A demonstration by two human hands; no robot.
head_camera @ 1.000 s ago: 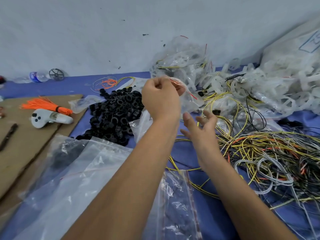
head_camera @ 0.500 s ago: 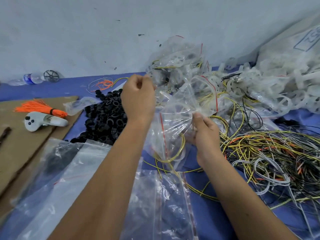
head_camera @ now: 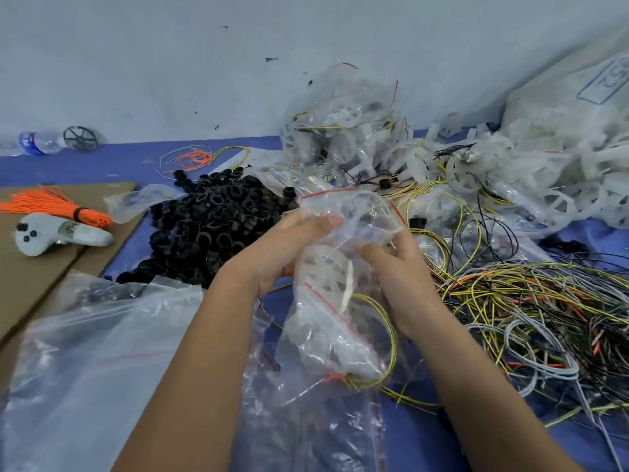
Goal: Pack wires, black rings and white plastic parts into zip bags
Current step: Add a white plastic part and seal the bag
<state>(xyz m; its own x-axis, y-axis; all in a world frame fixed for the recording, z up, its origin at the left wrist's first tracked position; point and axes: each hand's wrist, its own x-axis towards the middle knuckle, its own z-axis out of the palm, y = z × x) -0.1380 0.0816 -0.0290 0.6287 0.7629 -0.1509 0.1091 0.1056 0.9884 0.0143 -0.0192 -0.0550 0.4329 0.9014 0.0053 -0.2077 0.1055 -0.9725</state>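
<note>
Head view: since half a second ago the crinkled clear zip bag with a red seal line (head_camera: 335, 267) has dropped lower — both grips now close round it. The left hand (head_camera: 282, 247) holds its upper left side; the right hand (head_camera: 401, 277) clasps its right side. A looped yellow wire (head_camera: 384, 321) shows inside, above the blue surface (head_camera: 418, 434), beside glossy black rings (head_camera: 211, 229).

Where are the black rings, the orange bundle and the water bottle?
black rings (head_camera: 218, 229), head view, middle of the pile.
orange bundle (head_camera: 51, 204), head view, on the fanned-out strands.
water bottle (head_camera: 39, 143), head view, on its blue label.
</note>
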